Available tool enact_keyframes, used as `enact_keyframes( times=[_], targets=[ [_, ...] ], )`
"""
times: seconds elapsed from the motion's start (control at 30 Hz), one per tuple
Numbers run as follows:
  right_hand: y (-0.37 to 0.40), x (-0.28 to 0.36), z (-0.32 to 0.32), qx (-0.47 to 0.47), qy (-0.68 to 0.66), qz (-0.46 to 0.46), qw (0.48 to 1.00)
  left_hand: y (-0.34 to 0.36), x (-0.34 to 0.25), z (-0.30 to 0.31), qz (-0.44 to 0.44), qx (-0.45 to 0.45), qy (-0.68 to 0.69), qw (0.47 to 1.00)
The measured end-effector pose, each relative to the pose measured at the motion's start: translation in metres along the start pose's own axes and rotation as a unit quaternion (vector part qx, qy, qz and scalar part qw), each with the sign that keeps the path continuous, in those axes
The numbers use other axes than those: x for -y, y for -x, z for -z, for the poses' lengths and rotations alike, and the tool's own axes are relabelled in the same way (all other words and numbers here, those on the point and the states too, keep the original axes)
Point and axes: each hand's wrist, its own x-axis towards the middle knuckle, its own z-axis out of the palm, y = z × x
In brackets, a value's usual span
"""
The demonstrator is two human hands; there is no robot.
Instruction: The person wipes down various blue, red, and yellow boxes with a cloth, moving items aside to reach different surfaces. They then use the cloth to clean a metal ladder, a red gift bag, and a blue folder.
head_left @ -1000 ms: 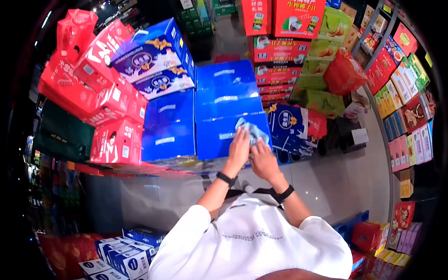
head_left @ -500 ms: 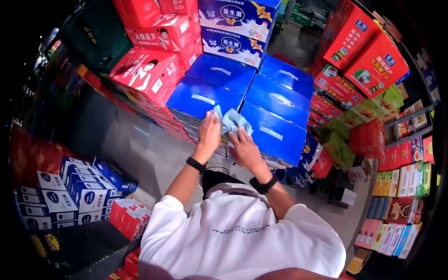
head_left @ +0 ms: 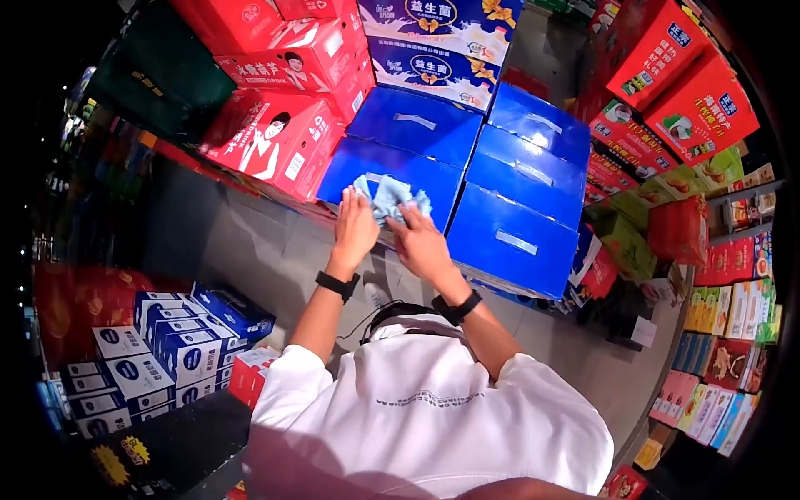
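A crumpled light-blue cloth [head_left: 388,200] lies against the top of the front left blue carton [head_left: 425,177], covering part of its pale carry handle. My left hand [head_left: 356,227] holds the cloth's left side, its fingers bunched over the edge. On the other side, my right hand [head_left: 421,244] presses and grips the cloth with bent fingers, some of them hidden in the folds. Both wrists wear dark bands. To the right of the cloth, past a narrow seam, sits another blue carton [head_left: 508,237] with its own handle.
Printed blue-and-white cartons [head_left: 433,67] rise at the back of the stack. Red drink cartons [head_left: 271,137] adjoin it on the left. More red cartons [head_left: 700,104] stand right, before a shelf of small packages [head_left: 717,367]. Blue-and-white boxes [head_left: 167,358] are piled lower left.
Both hands and the cloth have moved left, away from the seam between the cartons and onto the front left carton's near middle. The camera view has also shifted and turned slightly.
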Motion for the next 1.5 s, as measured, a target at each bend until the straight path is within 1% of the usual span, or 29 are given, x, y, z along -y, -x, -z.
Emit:
enact_keyframes(
  times=[0.03, 0.07, 0.13, 0.2, 0.27, 0.33, 0.4, 0.43, 0.47, 0.53, 0.57, 0.67, 0.73, 0.8, 0.83, 0.87, 0.93, 1.0, 1.03, 1.07, 1.13, 1.17, 1.2, 1.27, 1.3, 1.33, 1.4, 1.47, 1.5],
  targets=[
    [0.006, 0.003, 0.007, -0.01, 0.019, -0.012, 1.0, 0.001, -0.008, 0.008, 0.006, 0.018, 0.026, 0.999],
    [0.01, 0.002, 0.012, -0.021, 0.04, -0.022, 0.999, 0.002, -0.012, 0.019, -0.022, 0.081, 0.045, 0.995],
    [0.02, -0.001, 0.01, -0.009, 0.07, -0.05, 0.996, 0.012, -0.019, 0.031, -0.061, 0.098, 0.073, 0.991],
    [0.016, 0.004, 0.004, -0.013, 0.066, -0.07, 0.995, 0.022, -0.013, 0.026, -0.077, 0.086, 0.063, 0.991],
    [-0.001, 0.012, -0.007, -0.017, 0.089, -0.089, 0.992, 0.024, -0.002, 0.024, -0.12, 0.078, 0.076, 0.987],
    [-0.024, 0.021, -0.019, -0.03, 0.088, -0.089, 0.992, 0.023, 0.011, 0.029, -0.129, 0.092, 0.119, 0.98],
    [-0.051, 0.03, -0.039, -0.028, 0.094, -0.09, 0.991, 0.021, 0.026, 0.033, -0.158, 0.129, 0.169, 0.964],
    [-0.066, 0.033, -0.051, -0.034, 0.085, -0.075, 0.993, 0.022, 0.033, 0.034, -0.153, 0.13, 0.176, 0.964],
    [-0.08, 0.035, -0.061, -0.023, 0.076, -0.06, 0.995, 0.024, 0.042, 0.035, -0.124, 0.139, 0.156, 0.97],
    [-0.106, 0.043, -0.076, -0.018, 0.031, -0.029, 0.999, 0.026, 0.066, 0.035, -0.111, 0.093, 0.183, 0.972],
    [-0.118, 0.047, -0.081, -0.007, 0.011, -0.028, 1.0, 0.025, 0.079, 0.035, -0.088, 0.095, 0.214, 0.968],
    [-0.144, 0.06, -0.087, 0.024, -0.013, -0.024, 0.999, 0.019, 0.106, 0.045, -0.085, 0.1, 0.276, 0.952],
    [-0.148, 0.063, -0.091, 0.028, 0.002, -0.018, 0.999, 0.015, 0.113, 0.046, -0.088, 0.124, 0.273, 0.95],
    [-0.143, 0.062, -0.089, 0.023, 0.027, -0.027, 0.999, 0.01, 0.111, 0.044, -0.126, 0.183, 0.147, 0.964],
    [-0.137, 0.061, -0.084, 0.009, 0.054, -0.041, 0.998, 0.011, 0.105, 0.033, -0.137, 0.14, 0.152, 0.969],
    [-0.127, 0.058, -0.077, 0.016, 0.059, -0.043, 0.997, 0.012, 0.099, 0.022, -0.17, 0.118, 0.139, 0.968],
    [-0.108, 0.05, -0.059, -0.009, 0.091, -0.117, 0.989, 0.007, 0.078, 0.013, -0.205, 0.099, 0.179, 0.957],
    [-0.094, 0.037, -0.045, 0.023, 0.072, -0.155, 0.985, 0.002, 0.058, 0.012, -0.23, 0.099, 0.166, 0.954],
    [-0.092, 0.037, -0.039, 0.04, 0.064, -0.16, 0.984, 0.003, 0.05, -0.002, -0.241, 0.031, 0.112, 0.963],
    [-0.092, 0.033, -0.039, 0.026, 0.062, -0.133, 0.989, 0.006, 0.045, -0.015, -0.234, 0.014, 0.104, 0.967],
    [-0.1, 0.029, -0.041, 0.074, 0.088, -0.124, 0.986, 0.004, 0.052, 0.003, -0.251, 0.044, 0.11, 0.961],
    [-0.107, 0.028, -0.044, 0.083, 0.097, -0.119, 0.985, 0.001, 0.058, 0.01, -0.241, 0.063, 0.127, 0.96],
    [-0.117, 0.032, -0.043, 0.088, 0.095, -0.091, 0.987, 0.001, 0.066, 0.011, -0.242, 0.06, 0.125, 0.96],
    [-0.135, 0.036, -0.05, 0.082, 0.091, -0.081, 0.989, 0.004, 0.084, 0.014, -0.209, 0.058, 0.174, 0.961],
    [-0.143, 0.035, -0.057, 0.079, 0.12, -0.064, 0.988, 0.002, 0.092, 0.02, -0.192, 0.088, 0.199, 0.957],
    [-0.152, 0.037, -0.06, 0.081, 0.102, -0.051, 0.99, 0.002, 0.1, 0.024, -0.194, 0.084, 0.241, 0.947],
    [-0.168, 0.037, -0.077, 0.072, 0.09, -0.007, 0.993, 0.004, 0.11, 0.028, -0.188, 0.082, 0.21, 0.956],
    [-0.182, 0.037, -0.089, 0.081, 0.078, 0.024, 0.993, 0.001, 0.113, 0.035, -0.177, 0.144, 0.208, 0.951],
    [-0.189, 0.038, -0.09, 0.1, 0.077, 0.009, 0.992, -0.004, 0.113, 0.038, -0.162, 0.212, 0.179, 0.947]
  ],
)
